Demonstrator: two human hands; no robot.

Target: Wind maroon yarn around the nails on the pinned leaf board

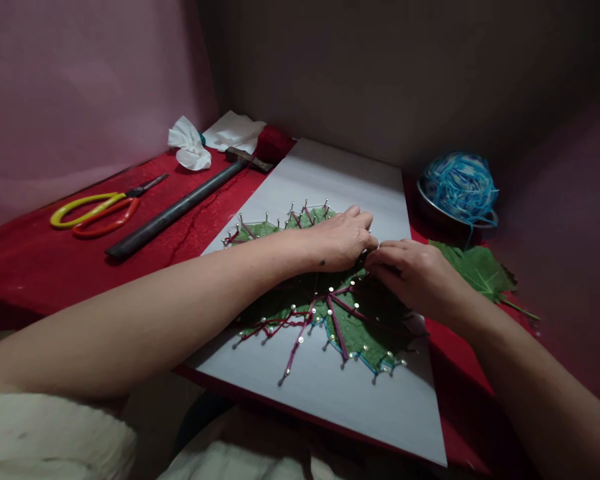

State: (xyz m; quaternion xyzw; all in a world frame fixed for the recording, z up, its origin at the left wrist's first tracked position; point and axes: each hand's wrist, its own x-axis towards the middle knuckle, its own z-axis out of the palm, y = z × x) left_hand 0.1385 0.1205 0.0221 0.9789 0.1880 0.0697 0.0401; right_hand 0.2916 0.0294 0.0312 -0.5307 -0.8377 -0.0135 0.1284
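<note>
My left hand (347, 237) reaches across a green leaf shape (375, 327) on a white board (350, 160), its fingers curled down at the leaf's upper right edge. Facing it, my right hand (420, 273) has its fingers pinched together, nearly touching the left fingertips. What either hand grips is hidden behind the fingers. Nails (331, 290) stand around the leaf's outline and along its veins. Dark pink yarn (337, 327) runs along the veins, and blue yarn (367, 363) follows part of the lower edge.
A metal bowl (453, 212) holds a blue and white yarn ball (460, 183), right of the board. Below it lies a real leaf (480, 270). A hammer (180, 203), yellow-and-orange-handled scissors (107, 210) and crumpled white tissue (190, 143) lie on the red cloth (25, 267).
</note>
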